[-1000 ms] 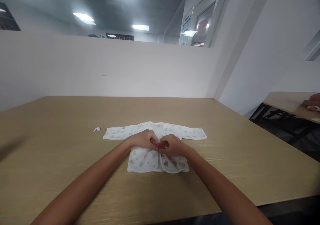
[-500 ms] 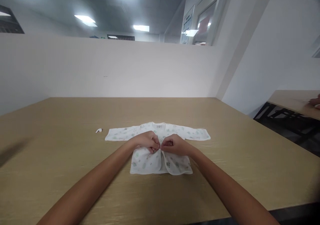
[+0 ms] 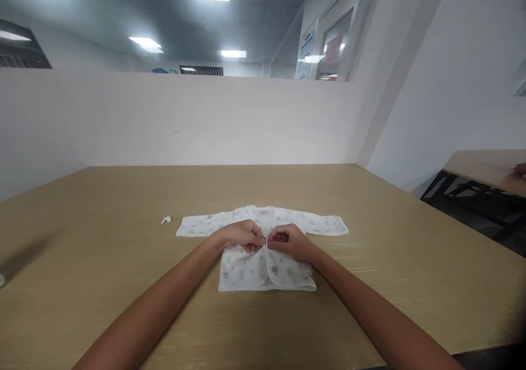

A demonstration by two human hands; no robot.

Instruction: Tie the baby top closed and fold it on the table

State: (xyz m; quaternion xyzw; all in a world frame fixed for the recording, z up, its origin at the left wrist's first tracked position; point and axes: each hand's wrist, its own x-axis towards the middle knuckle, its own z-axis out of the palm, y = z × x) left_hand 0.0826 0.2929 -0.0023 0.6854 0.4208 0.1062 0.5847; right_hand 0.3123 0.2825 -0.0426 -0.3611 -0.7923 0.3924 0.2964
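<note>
A small white baby shirt (image 3: 242, 268) with a pale green and grey print lies on the table, its long sleeves spread to both sides and its neckline away from me. My left hand (image 3: 247, 234) pinches the left front edge at mid-chest. Close beside it, my right hand (image 3: 290, 240) pinches the right front edge. Both sets of fingertips nearly touch at the front opening, where the cloth is lifted slightly. Whatever fastening lies between the fingers is hidden. Below the hands the two front edges meet, with rounded lower corners.
A small white earbud-like item (image 3: 166, 220) lies left of the shirt on the wooden table (image 3: 123, 194). A white partition (image 3: 222, 123) stands along the table's far edge. At the right, part of another person's hand (image 3: 520, 169) shows over a second table (image 3: 480, 164).
The shirt's two front edges have come together below my hands, narrowing the gap between them. My fingertips stay pinched at the opening. The whole view has tilted slightly upward.
</note>
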